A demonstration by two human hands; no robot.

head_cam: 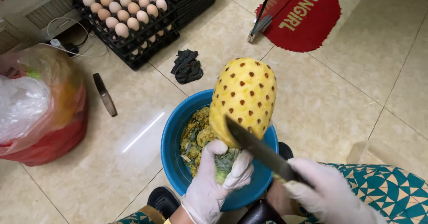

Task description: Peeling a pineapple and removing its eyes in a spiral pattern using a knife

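Left hand (214,184) gripping peeled pineapple (244,100), right hand (327,192) clasping knife (261,150); blue basin (171,139) holding peelings (196,139)

I see my left hand (213,184), in a white glove, gripping a peeled pineapple (244,100) by its green stub end, holding it upright over a blue basin (171,148) full of peel scraps. My right hand (327,192), gloved too, holds a dark knife (261,150) with its blade laid against the fruit's lower side (the brown eyes are still in the flesh). On the tiled floor I see stacked black trays of eggs (122,10), a dark rag (187,66), a second knife (105,94), a red bag (42,103) and a red mat (303,16).
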